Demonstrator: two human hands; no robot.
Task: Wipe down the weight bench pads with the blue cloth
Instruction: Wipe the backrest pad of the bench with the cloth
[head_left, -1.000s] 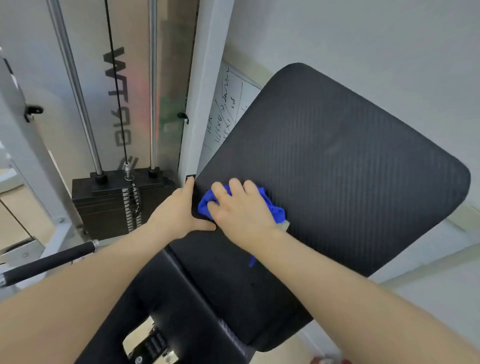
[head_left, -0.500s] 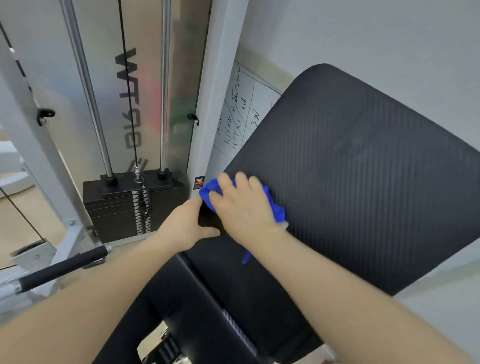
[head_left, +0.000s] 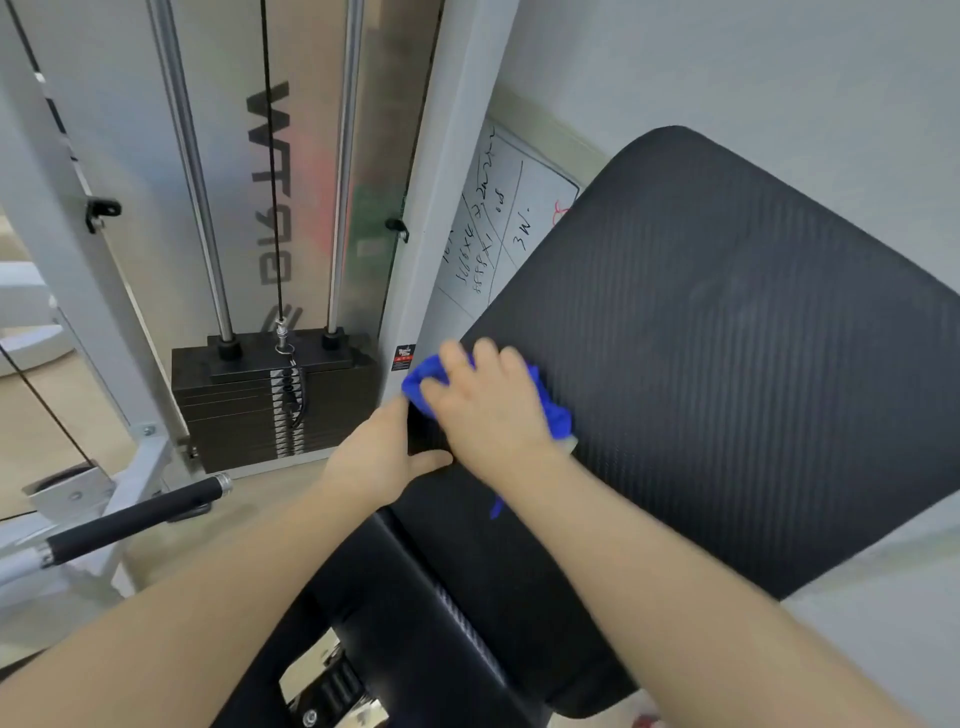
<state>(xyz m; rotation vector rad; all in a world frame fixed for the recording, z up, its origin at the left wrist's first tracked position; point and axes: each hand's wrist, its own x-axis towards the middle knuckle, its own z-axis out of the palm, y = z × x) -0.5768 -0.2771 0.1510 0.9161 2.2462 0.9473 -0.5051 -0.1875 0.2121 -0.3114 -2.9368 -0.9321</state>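
The black textured back pad (head_left: 727, 364) of the bench slopes up to the right. My right hand (head_left: 488, 410) presses the bunched blue cloth (head_left: 423, 382) against the pad's left edge, fingers spread over it; blue shows on both sides of the hand. My left hand (head_left: 379, 457) grips the pad's left edge just below the cloth, thumb on the top face, fingers hidden behind the edge. The black seat pad (head_left: 415, 597) lies lower, between my forearms.
A black weight stack (head_left: 270, 400) with chrome guide rods (head_left: 197, 171) and a cable stands at the left. A white upright post (head_left: 447, 182) and a written-on whiteboard (head_left: 498, 228) sit behind the pad. A black-handled bar (head_left: 130, 519) juts out at lower left.
My right hand has slid the cloth up and left along the pad's left edge, past the rim. The left hand keeps its hold on the edge. The view has shifted left.
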